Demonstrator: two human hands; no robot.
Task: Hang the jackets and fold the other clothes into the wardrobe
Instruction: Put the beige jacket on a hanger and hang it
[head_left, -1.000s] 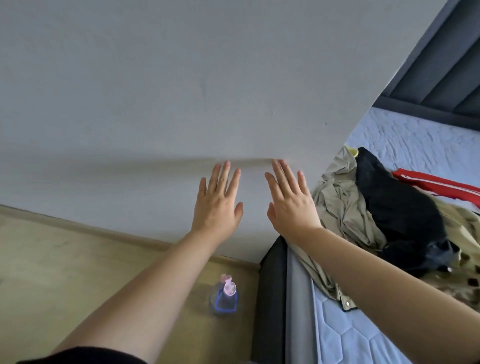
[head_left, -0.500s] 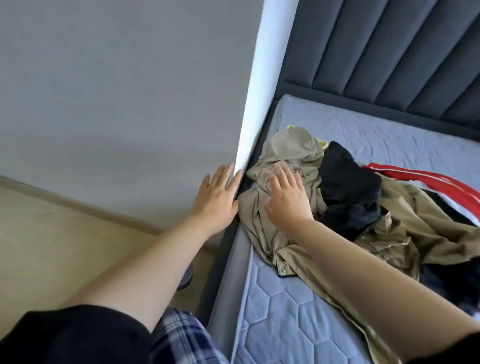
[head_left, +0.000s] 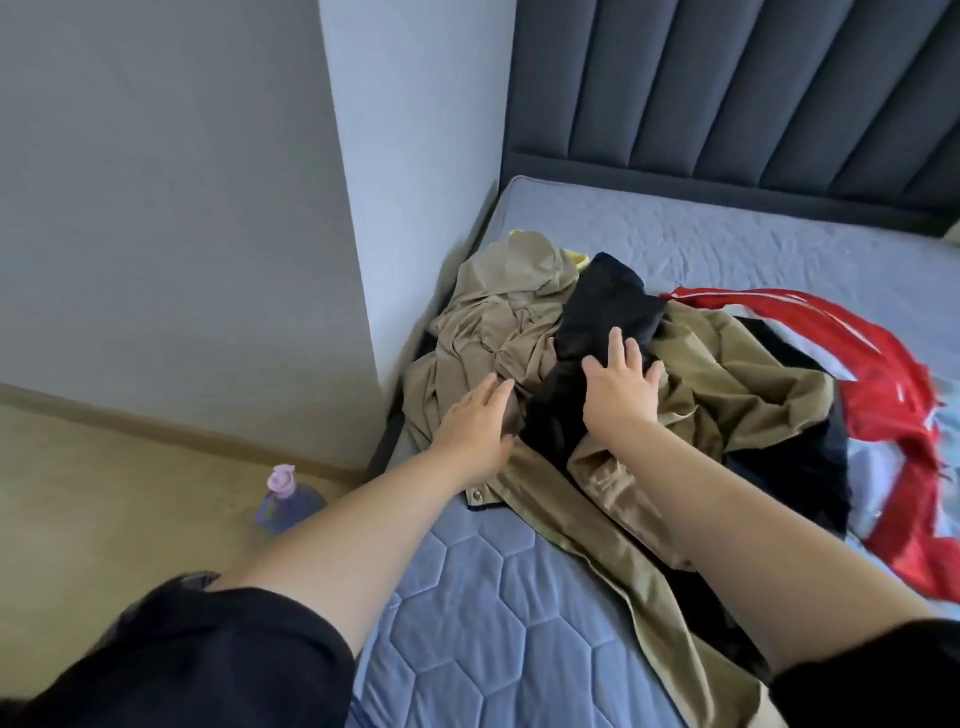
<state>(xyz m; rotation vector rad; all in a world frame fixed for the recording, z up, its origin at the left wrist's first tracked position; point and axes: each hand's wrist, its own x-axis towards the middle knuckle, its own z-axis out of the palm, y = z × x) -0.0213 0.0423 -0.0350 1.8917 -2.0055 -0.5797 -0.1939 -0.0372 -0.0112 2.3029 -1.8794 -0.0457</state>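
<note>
Reaching over the heap of crumpled clothes, the person has both hands spread flat with fingers straight, gripping nothing yet. Their left hand (head_left: 475, 434) rests on the rumpled khaki cotton jacket (head_left: 498, 332), and their right hand (head_left: 618, 387) lies on the dark navy soft garment (head_left: 597, 332) bunched on top of that jacket. To my eye the step is picking one piece out of the pile; it would go best to lift the navy item clear first, since it sits uppermost, then find the jacket's collar or shoulders before pulling, so sleeves do not drag neighbours along. The khaki jacket sprawls from the bed's head corner down toward the person, one snap-buttoned hem nearest them. Beyond it, away from the wall, lies a shiny red garment with white stripes (head_left: 878, 374). All sit on the blue quilted mattress (head_left: 467, 597).
</note>
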